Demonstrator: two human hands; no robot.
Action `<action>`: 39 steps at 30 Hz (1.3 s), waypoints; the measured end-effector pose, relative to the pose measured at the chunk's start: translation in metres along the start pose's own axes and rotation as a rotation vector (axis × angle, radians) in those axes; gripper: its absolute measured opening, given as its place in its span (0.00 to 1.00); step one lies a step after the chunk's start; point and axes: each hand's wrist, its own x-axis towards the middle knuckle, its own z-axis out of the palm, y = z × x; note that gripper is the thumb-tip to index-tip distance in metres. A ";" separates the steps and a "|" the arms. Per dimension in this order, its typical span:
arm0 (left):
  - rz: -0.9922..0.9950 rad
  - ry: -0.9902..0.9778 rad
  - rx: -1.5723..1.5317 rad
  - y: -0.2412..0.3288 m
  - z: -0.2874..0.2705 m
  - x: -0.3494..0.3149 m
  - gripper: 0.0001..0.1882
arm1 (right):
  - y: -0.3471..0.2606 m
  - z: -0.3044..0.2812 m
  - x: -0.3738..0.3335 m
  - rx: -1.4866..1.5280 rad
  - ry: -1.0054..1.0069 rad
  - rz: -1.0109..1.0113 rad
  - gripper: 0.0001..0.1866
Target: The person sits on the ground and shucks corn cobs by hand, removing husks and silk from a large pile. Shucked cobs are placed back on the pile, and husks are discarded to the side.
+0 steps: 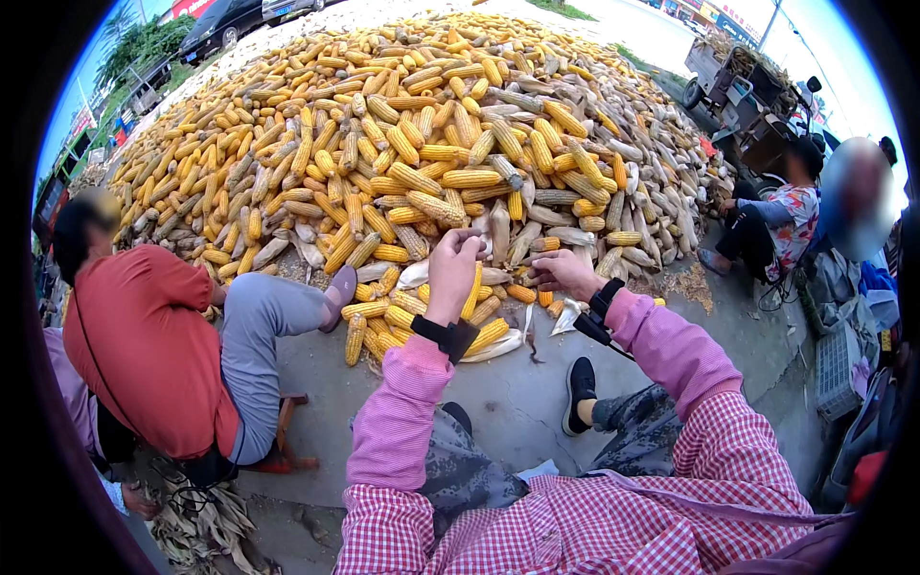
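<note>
My left hand (453, 270) is raised at the near edge of a big heap of corn cobs (412, 134). Its fingers are curled in, and whatever they may hold does not show. To its right is my right hand (569, 274), fingers loosely bent and thumb apart, with no object visible in it. A pale dry husk (500, 230) lies on the heap between the hands. Beside my left wrist a yellow corn cob (472, 292) leans among others. Several bare cobs (369, 321) lie in a small pile below the heap, with a loose husk (496, 347) at its edge.
At left a person in a red shirt (153, 345) sits on a low wooden stool (287, 436). Another person in a flowered shirt (791, 220) sits at the right. A grey plastic crate (837, 374) and a loaded cart (733, 81) stand right. Husks (206, 527) lie lower left.
</note>
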 end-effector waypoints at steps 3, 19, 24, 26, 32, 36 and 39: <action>-0.035 -0.221 0.098 -0.032 0.047 -0.010 0.13 | 0.032 -0.008 0.023 0.092 0.083 0.155 0.10; 0.150 -0.344 0.189 -0.026 0.112 -0.003 0.14 | 0.126 0.064 0.190 -0.175 -0.113 0.266 0.22; 0.111 -0.178 0.190 -0.025 0.100 0.021 0.13 | 0.144 0.108 0.225 -0.514 -0.164 0.016 0.30; 0.097 -0.157 0.159 -0.025 0.093 0.027 0.12 | 0.156 0.117 0.240 -0.844 -0.106 -0.247 0.32; 0.092 -0.043 0.135 -0.031 0.080 0.042 0.12 | 0.170 0.125 0.272 -1.563 -0.136 -0.629 0.37; 0.072 -0.026 0.135 -0.033 0.072 0.048 0.12 | 0.171 0.130 0.277 -1.751 -0.104 -0.741 0.32; 0.071 -0.030 0.158 -0.034 0.072 0.050 0.12 | 0.172 0.126 0.276 -1.890 -0.179 -0.466 0.22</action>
